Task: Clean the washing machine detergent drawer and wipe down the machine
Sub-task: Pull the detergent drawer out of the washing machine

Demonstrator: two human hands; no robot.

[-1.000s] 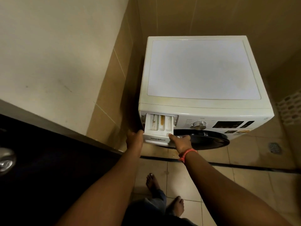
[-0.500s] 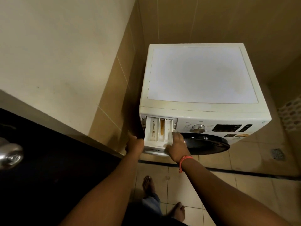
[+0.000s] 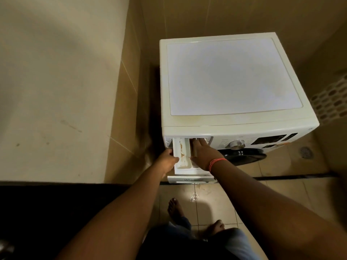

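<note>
A white front-loading washing machine stands in a tiled corner. Its detergent drawer is pulled far out at the upper left of the front panel, showing brownish residue in the left compartment. My left hand grips the drawer's left wall. My right hand lies flat over the right compartments, fingers straight and reaching toward the back of the drawer, with a red band on the wrist.
The control knob and dark display sit right of the drawer, above the dark round door. A beige tiled wall stands close on the left. My bare feet are on the floor tiles; a floor drain lies to the right.
The drawer has come much farther out of the machine. My right hand left the drawer's front and now reaches in over the right compartments. The camera moved closer.
</note>
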